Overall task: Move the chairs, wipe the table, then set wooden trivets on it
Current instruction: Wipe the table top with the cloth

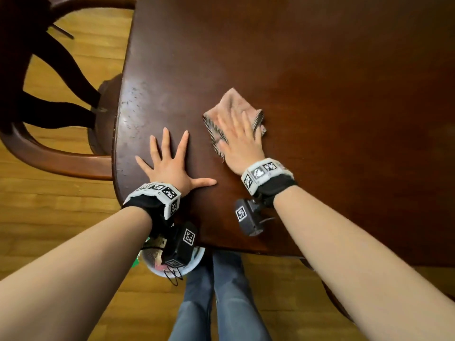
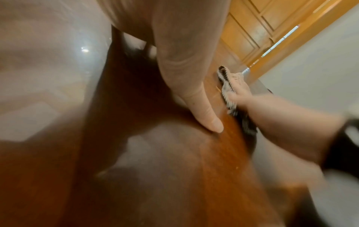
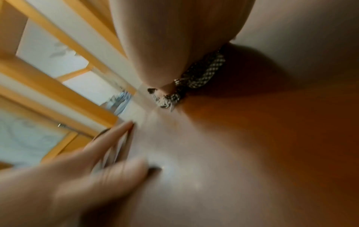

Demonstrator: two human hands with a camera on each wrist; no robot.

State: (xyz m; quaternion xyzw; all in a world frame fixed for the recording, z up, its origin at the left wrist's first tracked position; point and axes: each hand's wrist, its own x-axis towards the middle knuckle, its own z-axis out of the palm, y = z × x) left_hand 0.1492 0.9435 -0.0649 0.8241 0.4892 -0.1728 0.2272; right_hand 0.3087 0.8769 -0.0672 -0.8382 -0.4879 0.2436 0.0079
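Note:
The dark brown wooden table (image 1: 320,82) fills most of the head view. My right hand (image 1: 242,141) lies flat with straight fingers on a pinkish cloth (image 1: 231,102) with a striped hem, pressing it onto the tabletop. That cloth (image 2: 228,86) shows under the right hand in the left wrist view, and its checked hem (image 3: 202,73) shows in the right wrist view. My left hand (image 1: 170,163) rests flat on the table near its left edge, fingers spread wide. A dark wooden chair (image 1: 49,148) stands off the table's left side.
The table's left edge (image 1: 118,134) looks worn and scratched. A white round container (image 1: 194,264) sits on the wood floor below the near edge, by my legs in jeans (image 1: 221,303). Yellow wooden panelling (image 2: 262,23) stands beyond the table.

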